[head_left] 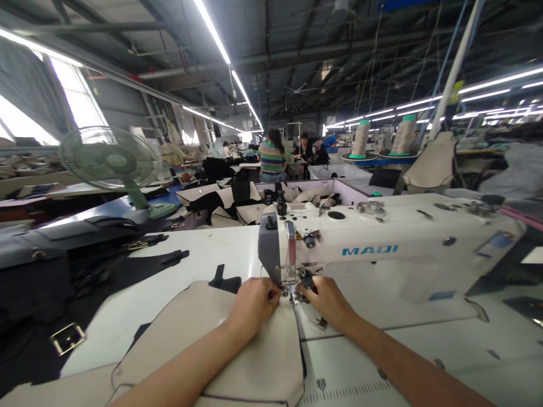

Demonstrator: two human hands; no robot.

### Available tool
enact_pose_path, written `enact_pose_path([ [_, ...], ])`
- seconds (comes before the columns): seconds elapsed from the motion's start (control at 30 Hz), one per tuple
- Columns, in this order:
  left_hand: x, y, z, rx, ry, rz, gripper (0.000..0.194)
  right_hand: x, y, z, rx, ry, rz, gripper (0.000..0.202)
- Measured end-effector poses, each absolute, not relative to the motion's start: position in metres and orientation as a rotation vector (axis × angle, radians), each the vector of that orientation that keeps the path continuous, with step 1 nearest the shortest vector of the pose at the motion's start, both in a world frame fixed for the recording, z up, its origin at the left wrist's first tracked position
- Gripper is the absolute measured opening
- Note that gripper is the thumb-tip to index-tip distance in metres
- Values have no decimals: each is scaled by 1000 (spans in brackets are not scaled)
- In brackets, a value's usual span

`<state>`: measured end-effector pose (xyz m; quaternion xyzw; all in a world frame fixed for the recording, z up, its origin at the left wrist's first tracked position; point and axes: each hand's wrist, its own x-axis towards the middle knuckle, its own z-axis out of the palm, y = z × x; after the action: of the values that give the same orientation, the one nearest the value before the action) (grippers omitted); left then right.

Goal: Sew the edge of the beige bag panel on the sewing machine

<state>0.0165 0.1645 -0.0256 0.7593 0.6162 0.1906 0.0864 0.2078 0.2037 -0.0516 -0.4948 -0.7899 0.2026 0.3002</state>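
A white sewing machine (382,237) marked MADI stands on the white table (203,254). A beige fabric piece (254,356) lies under its needle area (292,291). My left hand (253,304) rests on the beige fabric just left of the presser foot, fingers curled, pinching its edge. My right hand (327,299) sits just right of the needle, fingers bent at the foot and touching the fabric there. A black fabric scrap (223,280) lies behind the beige piece.
Black bags with buckles (46,282) pile at the left. A green desk fan (112,161) stands behind them. Cut beige and black pieces fill a bin (254,203). Two thread cones (360,138) sit at the back right. Other people work at far tables (272,161).
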Motion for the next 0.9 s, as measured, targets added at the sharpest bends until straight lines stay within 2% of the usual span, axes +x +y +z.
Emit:
enact_pose_path([
  [0.43, 15, 158, -32, 2385, 1855, 631, 20, 209, 203, -57, -1241, -2115, 500, 26],
  [0.9, 16, 159, -32, 2406, 1980, 523, 20, 209, 206, -60, -1246, -2121, 485, 26],
])
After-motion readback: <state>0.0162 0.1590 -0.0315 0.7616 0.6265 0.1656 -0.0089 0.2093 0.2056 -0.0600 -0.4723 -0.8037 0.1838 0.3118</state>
